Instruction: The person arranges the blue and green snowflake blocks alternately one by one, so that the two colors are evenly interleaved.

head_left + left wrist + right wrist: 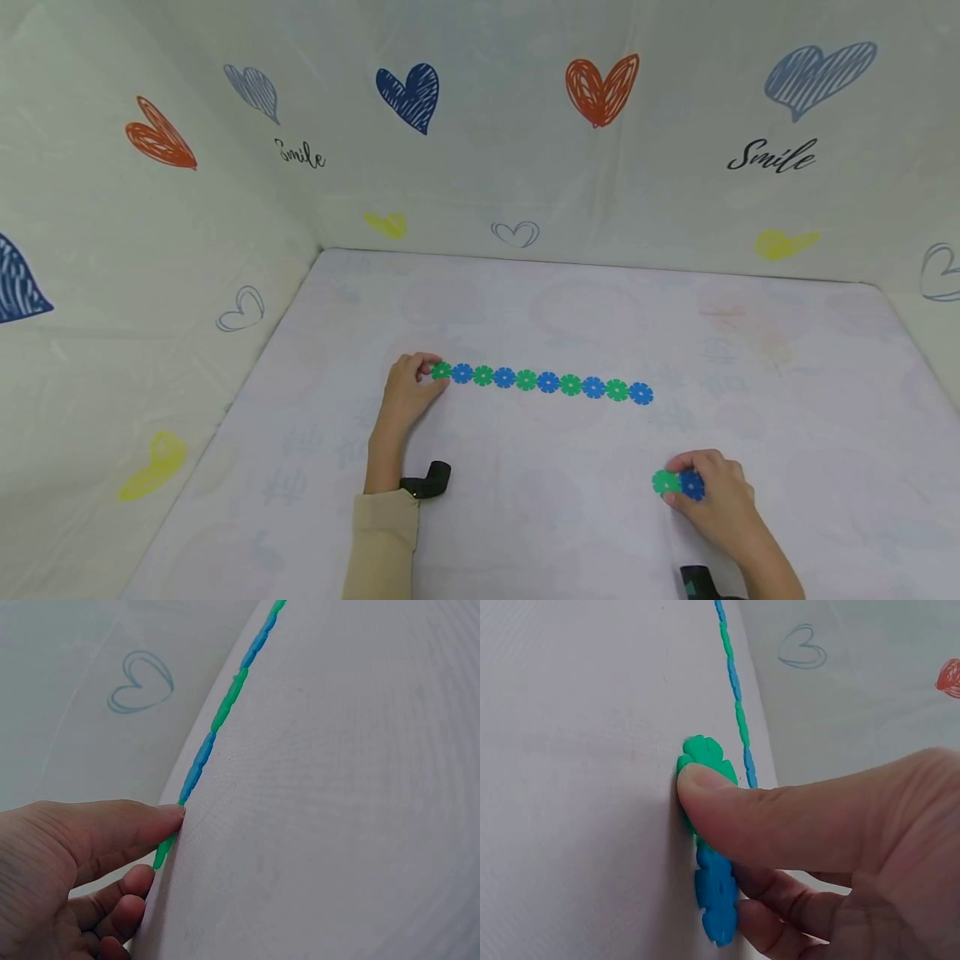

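Pinching the green end disc of the chain (542,382) with my left hand (406,395), I feel thin, notched plastic, flower-shaped and flat against the table cover (525,517), a soft cloth with a fine weave. Ten discs, green and blue in turn, run in a straight line away from that hand. Nearer to me than the chain's far end, and well apart from it, my right hand (716,497) grips a loose green disc (663,482) and a blue disc (692,486), joined edge to edge, thumb pressed on the green one. Bare cloth lies between pair and chain; beyond the chain, fabric walls printed with hearts (408,96) stand along the table's edges.
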A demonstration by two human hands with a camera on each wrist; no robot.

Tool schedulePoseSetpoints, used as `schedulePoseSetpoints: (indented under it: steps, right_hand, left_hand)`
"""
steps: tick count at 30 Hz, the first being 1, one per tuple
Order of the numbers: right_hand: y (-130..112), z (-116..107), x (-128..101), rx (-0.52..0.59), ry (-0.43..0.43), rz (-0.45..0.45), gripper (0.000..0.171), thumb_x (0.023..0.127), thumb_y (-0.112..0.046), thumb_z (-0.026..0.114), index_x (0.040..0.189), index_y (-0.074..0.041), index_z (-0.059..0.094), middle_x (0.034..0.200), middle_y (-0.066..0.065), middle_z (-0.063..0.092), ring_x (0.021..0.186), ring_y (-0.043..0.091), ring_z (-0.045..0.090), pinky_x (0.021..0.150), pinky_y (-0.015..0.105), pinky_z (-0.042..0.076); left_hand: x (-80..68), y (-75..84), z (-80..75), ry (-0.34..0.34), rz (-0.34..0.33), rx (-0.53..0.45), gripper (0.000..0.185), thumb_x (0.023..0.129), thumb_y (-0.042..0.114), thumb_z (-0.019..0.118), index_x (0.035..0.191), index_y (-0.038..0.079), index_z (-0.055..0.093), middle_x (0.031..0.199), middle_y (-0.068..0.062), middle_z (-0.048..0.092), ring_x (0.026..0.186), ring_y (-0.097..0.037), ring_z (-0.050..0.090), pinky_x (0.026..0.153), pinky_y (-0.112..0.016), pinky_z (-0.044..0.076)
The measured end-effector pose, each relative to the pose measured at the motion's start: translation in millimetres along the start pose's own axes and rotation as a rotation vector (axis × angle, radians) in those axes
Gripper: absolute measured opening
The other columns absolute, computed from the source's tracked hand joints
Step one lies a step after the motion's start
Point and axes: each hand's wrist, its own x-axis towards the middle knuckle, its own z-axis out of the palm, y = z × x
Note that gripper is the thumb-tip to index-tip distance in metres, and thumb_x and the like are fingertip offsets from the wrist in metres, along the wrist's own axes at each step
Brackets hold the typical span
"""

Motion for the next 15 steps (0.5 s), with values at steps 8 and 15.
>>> schedulePoseSetpoints:
  steps: [8,15]
  right_hand:
    - [-4.3,-2.6,6.3,0.050,0.044,0.015,0.037,0.081,-0.010,0.068,0.109,0.003,0.049,0.097,0.015,0.053,0.094,0.030,0.046,0.083,0.048,0.038]
    - [-11.3,-7.4,16.7,0.090,0.079,0.020,0.038,0.084,-0.008,0.064,0.115,0.004,0.045,0.098,0.018,0.053,0.091,0.028,0.048,0.078,0.041,0.045]
  left_hand:
    - [0.4,-0.9,0.3,-0.005,0.003,0.005,0.033,0.081,0.016,0.069,0.112,0.008,0.061,0.091,-0.007,0.048,0.087,-0.021,0.041,0.075,-0.032,0.033]
    - [-0.4,1.0,-0.1,-0.004,-0.003,0.002,0.033,0.081,0.016,0.069,0.112,0.008,0.061,0.090,-0.007,0.047,0.088,-0.022,0.041,0.075,-0.032,0.033]
